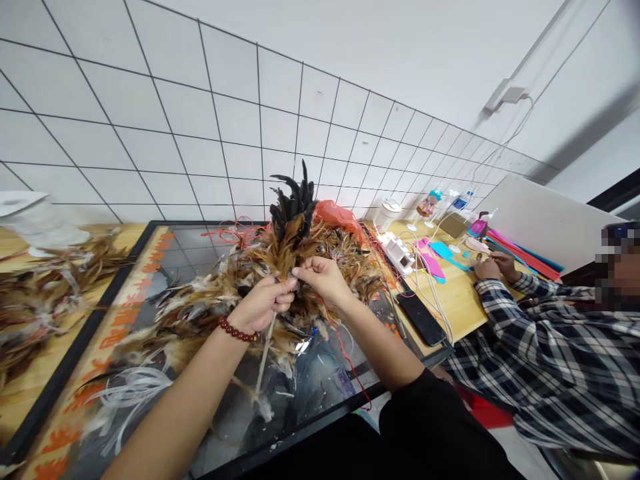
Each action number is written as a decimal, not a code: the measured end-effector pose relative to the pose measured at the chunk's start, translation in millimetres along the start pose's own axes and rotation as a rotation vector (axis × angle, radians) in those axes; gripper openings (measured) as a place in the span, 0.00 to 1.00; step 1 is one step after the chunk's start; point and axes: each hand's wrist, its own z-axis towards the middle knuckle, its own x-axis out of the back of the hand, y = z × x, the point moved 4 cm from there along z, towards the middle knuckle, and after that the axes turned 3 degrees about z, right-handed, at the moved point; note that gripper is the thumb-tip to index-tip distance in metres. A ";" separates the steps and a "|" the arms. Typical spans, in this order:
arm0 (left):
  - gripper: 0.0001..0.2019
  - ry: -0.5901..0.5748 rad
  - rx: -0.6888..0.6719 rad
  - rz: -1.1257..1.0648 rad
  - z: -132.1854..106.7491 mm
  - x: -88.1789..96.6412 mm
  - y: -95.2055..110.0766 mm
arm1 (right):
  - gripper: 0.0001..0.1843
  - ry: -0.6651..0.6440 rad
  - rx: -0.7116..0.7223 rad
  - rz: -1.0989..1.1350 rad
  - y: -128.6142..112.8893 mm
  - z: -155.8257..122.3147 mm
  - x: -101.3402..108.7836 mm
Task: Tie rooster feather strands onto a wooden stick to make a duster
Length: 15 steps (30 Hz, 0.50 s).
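Note:
My left hand (261,305), with a dark red bead bracelet on its wrist, is closed around the base of a feather bundle (291,223). Black plumes fan out at its top, with golden-brown feathers lower down. Below the fist a thin pale stick (266,353) slants down. Thumb and fingertips of my right hand (324,279) pinch together at the bundle's base, touching the left thumb; what they grip is too small to make out. A red string (345,350) trails beneath the right hand. Loose brown feathers (187,297) are heaped around and behind both hands.
White strips (133,387) lie on the dark framed glass board (210,437). More feathers (60,283) and a white spool (35,220) are at left. To the right are a power strip (397,253), phone (421,319) and a co-worker in a plaid shirt (555,347). A wire grid (259,123) stands behind.

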 end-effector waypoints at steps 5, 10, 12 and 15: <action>0.28 0.052 -0.067 0.116 -1.3 -3.9 0.8 | 0.25 0.055 -0.015 0.056 0.7 2.0 -2.7; 0.26 0.061 -0.074 0.282 -2.0 -6.3 0.2 | 0.23 0.029 -0.030 0.083 3.9 3.1 -6.2; 0.22 0.095 -0.094 0.341 -1.8 -7.3 0.2 | 0.24 0.021 -0.034 0.061 5.5 3.7 -8.4; 0.18 0.174 -0.128 0.392 -2.1 -7.6 2.3 | 0.25 0.007 -0.036 0.030 6.4 4.9 -7.7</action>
